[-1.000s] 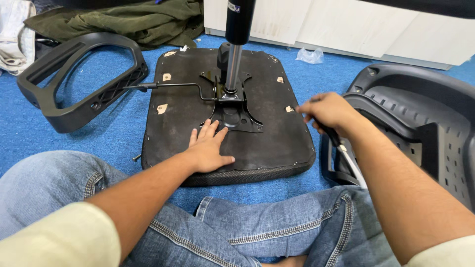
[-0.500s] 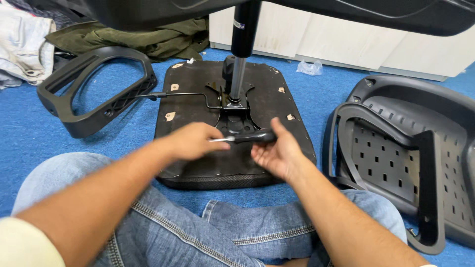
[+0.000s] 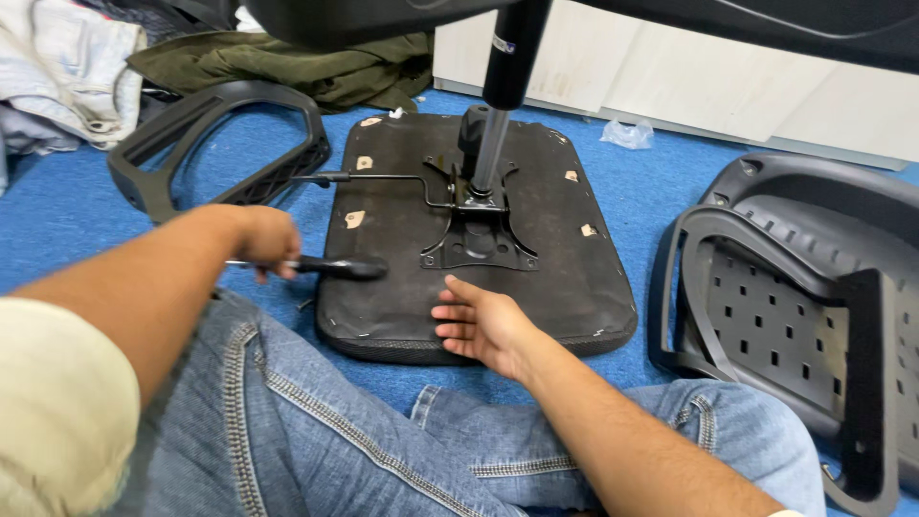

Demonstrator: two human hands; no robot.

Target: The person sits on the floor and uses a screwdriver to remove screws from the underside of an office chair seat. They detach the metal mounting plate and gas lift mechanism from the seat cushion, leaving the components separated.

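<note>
- The left hand [image 3: 260, 239] is closed in a fist around the metal shaft of a screwdriver [image 3: 316, 265], whose black handle points right, over the near-left corner of the seat.
- The right hand [image 3: 479, 321] lies open, palm turned left and fingers spread loosely, at the near edge of the upturned chair seat [image 3: 565, 278]; it holds nothing.
- The seat lies bottom-up on the blue carpet [image 3: 57, 230], just beyond the person's jeans-clad knees.
- A black metal mounting plate [image 3: 479, 244] sits in the middle of the seat, and a gas-lift cylinder [image 3: 498, 105] rises from it toward the top of the view.
- A thin lever rod [image 3: 383, 178] runs left from the plate past the seat's left edge.
- A black plastic armrest frame [image 3: 220, 144] lies on the carpet to the left, near the seat's far-left corner.
- A black perforated chair backrest [image 3: 795, 316] lies to the right, beside the seat.
- Olive-green clothing [image 3: 316, 67] is bunched far left, pale fabric [image 3: 67, 77] beside it.
- A crumpled clear plastic bag [image 3: 627, 134] lies far right by the white wall panel [image 3: 689, 67].
</note>
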